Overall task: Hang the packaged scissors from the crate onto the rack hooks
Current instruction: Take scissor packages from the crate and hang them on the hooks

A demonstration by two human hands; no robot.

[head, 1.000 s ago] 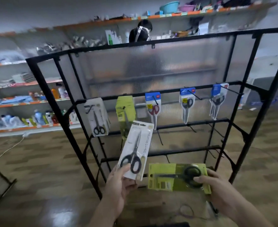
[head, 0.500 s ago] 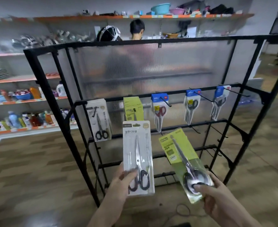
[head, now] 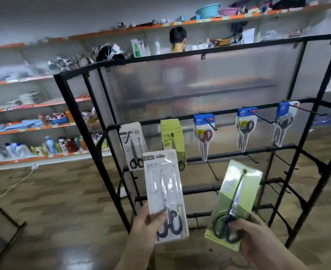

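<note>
**Two packs raised, hooks not yet reached**

The left hand grips a white-carded blister pack of black-handled scissors by its lower end, thumb across the handles. It holds the pack upright in front of the black metal-framed rack. The right hand clasps a lime-green carded pack of black-handled scissors at its bottom edge, leaning slightly right. Neither pack touches a hook.

On the upper rail hang a matching white pack, a matching green pack and three blue-topped packs. The crate is out of view.

The step in hand looks like presenting the packs to the rack, with hanging not yet begun. The next move calls for raising one pack to the hook of its own kind, meeting the card's top slot with the hook tip, then sliding it back. Glare washes the green card's top, so its slot is hard to make out.
</note>
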